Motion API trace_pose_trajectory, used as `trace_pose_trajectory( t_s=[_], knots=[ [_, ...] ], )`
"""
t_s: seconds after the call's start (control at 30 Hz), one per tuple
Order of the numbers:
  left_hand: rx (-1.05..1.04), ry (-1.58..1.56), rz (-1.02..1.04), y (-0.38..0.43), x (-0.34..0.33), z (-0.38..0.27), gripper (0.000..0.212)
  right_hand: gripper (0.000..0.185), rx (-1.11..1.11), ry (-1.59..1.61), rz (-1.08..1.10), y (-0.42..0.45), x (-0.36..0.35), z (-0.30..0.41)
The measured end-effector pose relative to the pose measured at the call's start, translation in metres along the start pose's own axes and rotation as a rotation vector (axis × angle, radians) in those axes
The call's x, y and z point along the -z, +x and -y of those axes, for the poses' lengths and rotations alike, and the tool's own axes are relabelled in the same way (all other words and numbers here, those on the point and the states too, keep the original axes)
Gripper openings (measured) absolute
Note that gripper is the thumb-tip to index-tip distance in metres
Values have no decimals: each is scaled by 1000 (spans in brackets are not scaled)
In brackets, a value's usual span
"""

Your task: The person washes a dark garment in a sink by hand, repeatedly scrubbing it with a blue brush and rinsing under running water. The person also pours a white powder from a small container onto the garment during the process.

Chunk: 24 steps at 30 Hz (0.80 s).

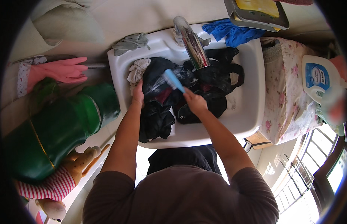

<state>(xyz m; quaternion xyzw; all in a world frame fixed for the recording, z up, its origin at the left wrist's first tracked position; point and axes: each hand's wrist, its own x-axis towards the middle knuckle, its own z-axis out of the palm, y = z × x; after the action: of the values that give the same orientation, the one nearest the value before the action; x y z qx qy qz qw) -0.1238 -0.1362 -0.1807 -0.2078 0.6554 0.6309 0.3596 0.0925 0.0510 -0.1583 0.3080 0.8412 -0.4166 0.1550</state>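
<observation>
My right hand point(195, 101) grips the handle of a light-blue scrubbing brush point(173, 79). Its bristles face a black garment point(159, 75) streaked with whitish suds; whether they touch the cloth I cannot tell. My left hand point(138, 93) rests at the garment's left edge, its fingers partly hidden by the cloth. A crumpled off-white cloth point(138, 70) lies just above that hand. More black fabric point(218, 77) with a strap-like loop spreads to the right, under the chrome faucet point(194, 47). All of it lies in a white sink point(246, 112).
A grey cloth point(131, 43) and a blue cloth point(232, 32) lie on the sink's back rim. Pink rubber gloves point(58, 71) and a large green vinyl object point(64, 128) are at left. On the right, a detergent jug point(316, 77) stands on a floral-covered surface point(285, 92).
</observation>
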Motion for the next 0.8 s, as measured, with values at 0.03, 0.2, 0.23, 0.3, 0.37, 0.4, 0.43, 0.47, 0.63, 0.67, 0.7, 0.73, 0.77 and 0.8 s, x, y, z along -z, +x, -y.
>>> trace_pose_trajectory(
  t_s=[0.03,0.2,0.23,0.3,0.37,0.4,0.43,0.47,0.63,0.67,0.7,0.73,0.77,0.8],
  knots=[
    [-33,14,-13,3,4,3,51,41,-89,32,-27,4,-1,0],
    [-3,36,3,-11,-4,-1,52,41,152,-117,244,-29,-13,28],
    [11,28,3,-13,1,-1,53,41,141,-223,217,-18,5,22],
    [25,8,46,-2,-4,1,53,40,-209,-263,46,13,4,-41],
    [-111,76,-43,21,20,11,53,38,-192,-268,-7,14,25,-57],
    [-88,58,-45,22,19,11,52,36,-218,-207,-86,9,20,-45],
    [-48,44,-58,17,21,17,52,39,-175,-127,-81,-1,11,-20],
    [117,-49,65,8,8,11,52,42,-65,-223,30,-10,-12,-10],
    [23,-36,26,4,8,6,48,38,-168,-220,66,11,-8,-24],
    [-13,-27,24,3,8,7,47,37,-227,-170,17,13,9,-50],
    [-47,-18,21,4,10,9,47,36,-192,-231,8,11,25,-56],
    [-56,-19,21,5,13,9,46,36,-178,-162,-39,9,19,-46],
    [-9,-39,16,8,16,8,46,35,-165,-92,-85,5,3,-29],
    [64,-55,21,3,8,10,46,35,-92,-3,-57,-5,-23,-16]
  ],
)
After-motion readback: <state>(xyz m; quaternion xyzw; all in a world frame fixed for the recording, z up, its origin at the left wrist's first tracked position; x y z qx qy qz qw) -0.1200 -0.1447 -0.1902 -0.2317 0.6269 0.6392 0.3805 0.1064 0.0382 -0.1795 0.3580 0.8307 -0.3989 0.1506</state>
